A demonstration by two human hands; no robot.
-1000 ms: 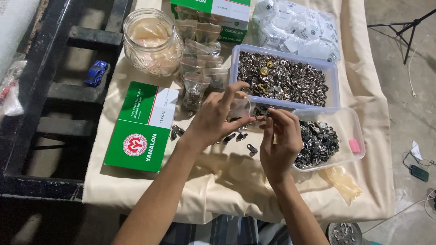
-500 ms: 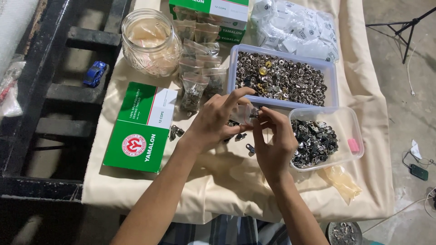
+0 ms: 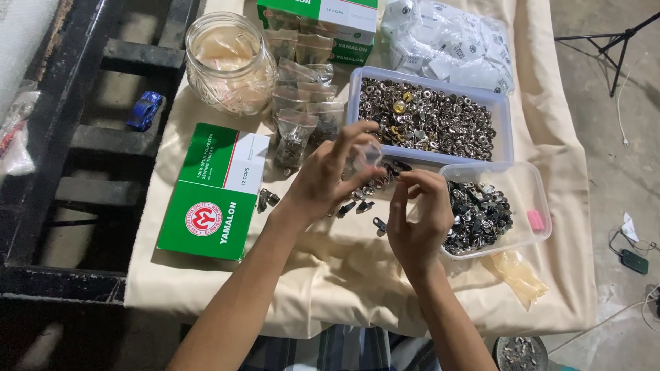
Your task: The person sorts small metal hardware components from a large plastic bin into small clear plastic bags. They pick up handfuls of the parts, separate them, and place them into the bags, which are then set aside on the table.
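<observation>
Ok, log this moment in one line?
left hand: holds small clear bag | right hand: fingers pinched beside it | below: loose metal clips on cloth

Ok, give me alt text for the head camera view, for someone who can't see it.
Two bare hands meet over a cloth-covered table: the left hand holds a small clear bag, and the right hand pinches beside it. Behind are a tub of silver metal fasteners, a tray of dark clips, a glass jar and a green box.

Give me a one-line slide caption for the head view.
Left hand holds a small clear bag as right hand hovers beside a tub of dark clips.
</observation>
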